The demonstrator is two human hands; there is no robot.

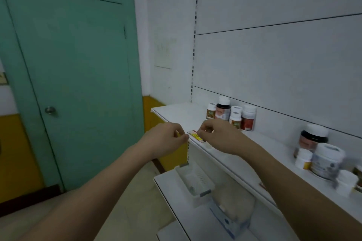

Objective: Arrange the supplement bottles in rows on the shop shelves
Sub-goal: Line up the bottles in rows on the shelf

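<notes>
Several supplement bottles point(235, 116) with white caps stand in a cluster at the back of the white shelf point(176, 111). More bottles and jars point(327, 162) stand blurred farther right on the same shelf. A red and yellow price label point(196, 135) lies along the shelf's front edge. My left hand point(166, 139) has curled fingers and pinches at the label's left end by the shelf corner. My right hand point(219, 135) pinches the label from the right, just in front of the bottle cluster. Neither hand holds a bottle.
On the lower shelf sit a clear plastic tray point(194, 180), a pale bag point(233, 201) and a blue box point(225, 223). A green door point(78, 64) with a round knob point(50, 110) fills the left side. White back panels rise behind the shelf.
</notes>
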